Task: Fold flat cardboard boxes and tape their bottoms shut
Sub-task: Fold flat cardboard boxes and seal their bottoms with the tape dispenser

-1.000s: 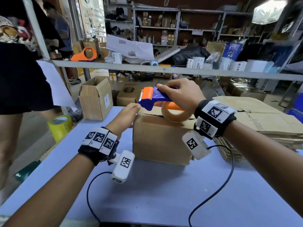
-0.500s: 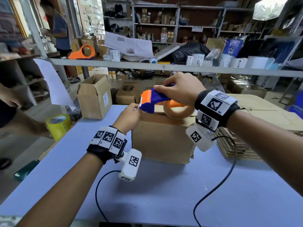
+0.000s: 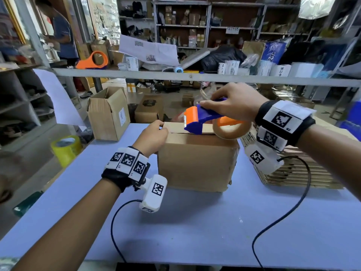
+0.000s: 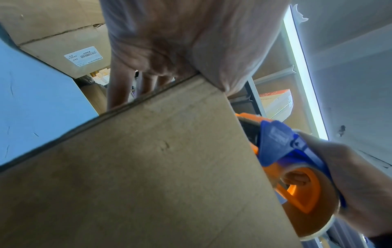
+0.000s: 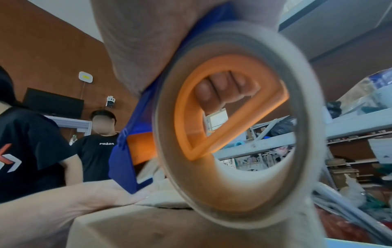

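A folded brown cardboard box (image 3: 197, 163) stands on the blue table (image 3: 195, 222). My left hand (image 3: 154, 133) rests flat on the box's top left edge, fingers straight; the right wrist view shows the left hand (image 5: 84, 198) lying on the top. My right hand (image 3: 234, 102) grips a blue and orange tape dispenser (image 3: 203, 120), its nose touching the box top near the left hand. Its tape roll (image 3: 230, 132) hangs over the top's right part. In the right wrist view my fingers (image 5: 222, 90) curl through the orange handle. The left wrist view shows the box side (image 4: 159, 167) and the dispenser (image 4: 286, 151).
A stack of flat cardboard (image 3: 293, 173) lies right of the box. An open box (image 3: 108, 114) stands at the table's far left, a yellow tape roll (image 3: 65, 149) beyond the left edge. A grey metal rail (image 3: 195, 77) crosses above. Wrist cables trail over the near tabletop.
My right hand has lowered the dispenser onto the box top and shifted it slightly right. My left hand stays at the top left edge. The person at the left has stepped away.
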`<state>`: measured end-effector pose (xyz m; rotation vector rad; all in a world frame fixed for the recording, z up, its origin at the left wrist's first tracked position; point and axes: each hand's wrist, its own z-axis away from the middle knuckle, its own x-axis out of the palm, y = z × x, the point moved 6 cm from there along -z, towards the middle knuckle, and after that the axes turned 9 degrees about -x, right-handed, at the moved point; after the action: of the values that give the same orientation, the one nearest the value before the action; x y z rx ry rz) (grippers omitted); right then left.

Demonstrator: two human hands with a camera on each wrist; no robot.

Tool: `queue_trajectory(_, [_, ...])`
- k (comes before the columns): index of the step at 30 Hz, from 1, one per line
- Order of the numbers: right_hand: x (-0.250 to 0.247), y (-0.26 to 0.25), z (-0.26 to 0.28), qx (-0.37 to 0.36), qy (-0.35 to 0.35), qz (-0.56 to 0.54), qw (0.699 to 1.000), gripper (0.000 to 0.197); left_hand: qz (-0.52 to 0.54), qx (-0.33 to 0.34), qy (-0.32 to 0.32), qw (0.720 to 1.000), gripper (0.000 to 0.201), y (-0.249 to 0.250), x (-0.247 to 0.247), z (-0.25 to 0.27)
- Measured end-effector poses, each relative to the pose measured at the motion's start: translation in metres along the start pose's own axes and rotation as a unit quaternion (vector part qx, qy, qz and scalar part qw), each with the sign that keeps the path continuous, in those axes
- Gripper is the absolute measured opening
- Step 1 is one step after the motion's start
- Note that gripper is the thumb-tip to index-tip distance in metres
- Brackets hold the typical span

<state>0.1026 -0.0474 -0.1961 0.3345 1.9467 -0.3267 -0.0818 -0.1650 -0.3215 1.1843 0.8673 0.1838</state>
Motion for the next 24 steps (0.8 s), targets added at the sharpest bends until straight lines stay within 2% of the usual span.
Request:
queue_trajectory(7, [-0.01,0.036,0.042,0.026,0.021,-0.064,0.997,0.051,-0.035,0.013,0.012,0.999,0.032,0.001,-0.001,0.001])
queue_trajectory(14, [-0.001,0.037,0.043,0.055,0.051,-0.107,0.991,0.055,-0.052,0.023,0.027,0.998,0.039,0.003,-0.009,0.0])
queue_trajectory(18, [0.005,0.027,0.036,0.056,0.066,-0.119,0.989,0.048,-0.063,0.028,0.03,0.997,0.038,-0.002,-0.023,-0.002])
queue_trajectory(24, [0.015,-0.001,0.015,0.048,0.069,-0.116,0.99,0.052,-0.082,0.021,0.056,0.995,0.038,-0.014,-0.055,-0.007])
